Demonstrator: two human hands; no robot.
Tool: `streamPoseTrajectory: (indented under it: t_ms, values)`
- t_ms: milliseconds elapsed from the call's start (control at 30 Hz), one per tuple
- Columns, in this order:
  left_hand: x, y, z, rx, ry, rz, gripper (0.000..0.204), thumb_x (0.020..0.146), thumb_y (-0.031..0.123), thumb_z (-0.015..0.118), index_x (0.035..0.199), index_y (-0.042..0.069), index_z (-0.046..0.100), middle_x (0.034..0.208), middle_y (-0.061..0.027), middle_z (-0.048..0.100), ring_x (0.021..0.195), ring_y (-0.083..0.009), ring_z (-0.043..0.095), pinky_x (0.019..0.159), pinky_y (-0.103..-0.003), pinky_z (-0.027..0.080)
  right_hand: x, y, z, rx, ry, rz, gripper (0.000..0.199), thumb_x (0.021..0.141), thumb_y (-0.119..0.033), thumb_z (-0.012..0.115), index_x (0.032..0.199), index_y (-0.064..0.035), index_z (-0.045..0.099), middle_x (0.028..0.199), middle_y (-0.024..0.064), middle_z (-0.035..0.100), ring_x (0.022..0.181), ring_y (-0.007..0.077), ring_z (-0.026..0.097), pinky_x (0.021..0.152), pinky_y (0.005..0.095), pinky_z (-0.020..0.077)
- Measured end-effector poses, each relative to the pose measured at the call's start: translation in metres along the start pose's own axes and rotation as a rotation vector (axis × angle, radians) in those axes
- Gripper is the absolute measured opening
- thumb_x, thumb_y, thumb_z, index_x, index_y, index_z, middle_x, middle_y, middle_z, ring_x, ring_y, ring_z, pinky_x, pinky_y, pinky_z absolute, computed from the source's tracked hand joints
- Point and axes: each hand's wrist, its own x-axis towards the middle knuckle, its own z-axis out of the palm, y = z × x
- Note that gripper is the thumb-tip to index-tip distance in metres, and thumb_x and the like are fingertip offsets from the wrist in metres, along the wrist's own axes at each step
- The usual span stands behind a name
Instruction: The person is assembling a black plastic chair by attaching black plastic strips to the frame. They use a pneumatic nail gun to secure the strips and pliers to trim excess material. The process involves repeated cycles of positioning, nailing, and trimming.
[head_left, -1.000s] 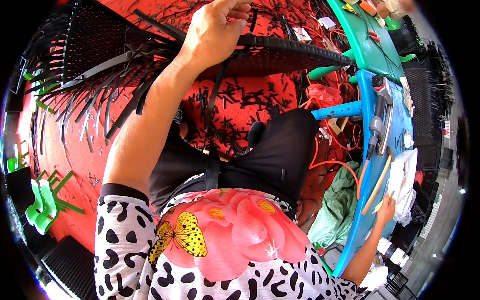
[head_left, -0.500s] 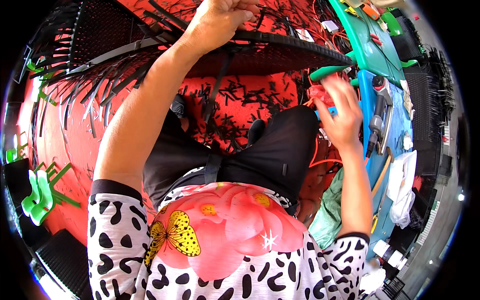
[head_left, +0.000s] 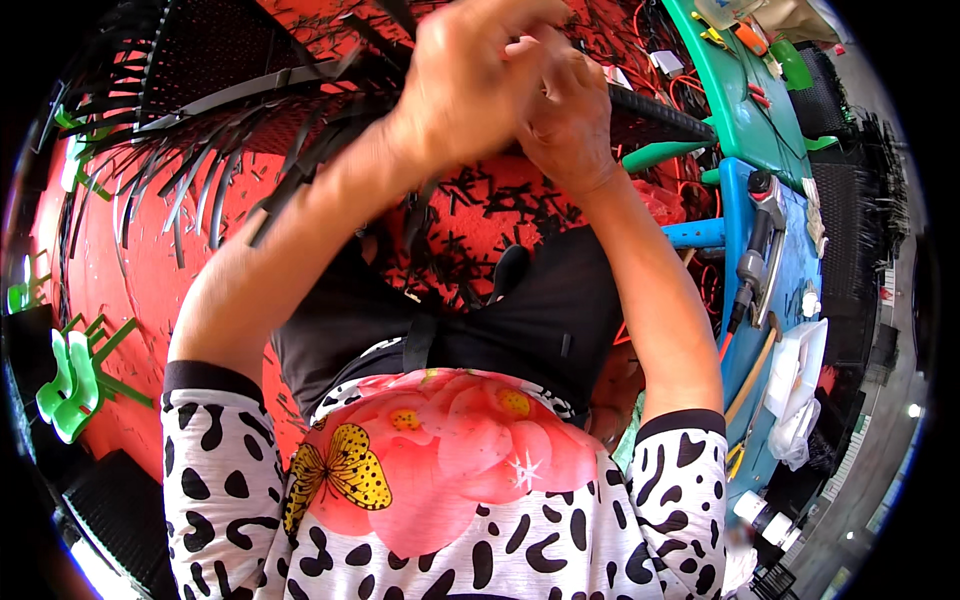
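A black woven panel [head_left: 660,120] with a dark rim and many loose black strips [head_left: 205,190] along its left side lies across the top of the view. My left hand [head_left: 470,85], blurred by motion, is over the panel with its fingers curled in. Close against it, my right hand [head_left: 570,130] is closed too, its fingertips meeting those of the left. Whatever the fingers pinch is hidden between them. Behind both hands, part of the panel's rim is covered.
Black strip cuttings [head_left: 470,200] litter the red floor [head_left: 120,300]. At right stand a green stool [head_left: 740,90] and a blue stool [head_left: 790,260] carrying a power tool [head_left: 760,240] and a white bag [head_left: 795,365]. Small green chairs [head_left: 75,385] sit at left.
My right hand has moved from beside the stools up and left to meet my left hand. The left hand has come slightly down and right. The panel's strips have shifted a little.
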Motion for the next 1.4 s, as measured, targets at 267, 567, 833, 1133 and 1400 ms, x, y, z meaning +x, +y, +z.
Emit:
streamPoseTrajectory:
  t_ms: [267,567,833,1133,1400]
  values:
    - [-0.076,0.063,-0.001,-0.034,-0.662,0.7,0.025,0.06,0.016,0.065,0.079,0.0,0.062,0.089,-0.0123,0.059,0.077,-0.0251,0.06,0.068,-0.04,0.051,0.013,0.001,-0.019,0.576,0.089,0.413,0.008,0.079,0.002,0.07,0.087,-0.001,0.069,0.102,0.0084,0.066,0.091,0.0157,0.063,0.082,0.0272,0.0502]
    - [-0.003,-0.026,-0.011,0.49,-0.297,0.385,0.039,0.071,0.007,0.07,0.109,0.004,0.06,0.101,-0.0126,0.064,0.087,-0.0353,0.062,0.073,-0.042,0.051,0.005,0.002,-0.029,0.762,0.122,0.563,0.007,0.084,-0.004,0.07,0.085,0.0005,0.065,0.082,0.0056,0.064,0.075,0.0147,0.062,0.069,0.026,0.0492]
    - [-0.02,-0.007,-0.012,0.575,-0.656,-0.045,0.041,0.08,0.021,0.069,0.118,0.01,0.057,0.086,-0.0164,0.068,0.083,-0.0353,0.066,0.069,-0.045,0.052,-0.004,-0.02,-0.053,0.615,0.013,0.469,0.008,0.083,-0.002,0.07,0.082,0.0012,0.063,0.081,0.0079,0.062,0.07,0.017,0.061,0.064,0.0282,0.0484]
    - [-0.106,0.029,-0.021,0.405,-0.626,0.04,0.037,0.071,0.015,0.067,0.106,0.006,0.06,0.079,-0.0092,0.056,0.074,-0.0297,0.06,0.063,-0.041,0.05,-0.041,-0.079,-0.086,0.465,-0.18,0.243,0.015,0.074,-0.007,0.072,0.082,-0.005,0.06,0.08,0.0079,0.057,0.074,0.028,0.058,0.067,0.0388,0.0454]
    - [-0.142,0.037,-0.036,0.467,-0.603,0.109,0.042,0.068,0.022,0.065,0.107,0.008,0.062,0.08,-0.0047,0.054,0.069,-0.0224,0.058,0.06,-0.035,0.045,-0.06,-0.119,-0.087,0.654,-0.122,0.431,0.019,0.07,-0.005,0.076,0.08,-0.005,0.061,0.076,0.0056,0.058,0.069,0.0237,0.059,0.064,0.0349,0.0449]
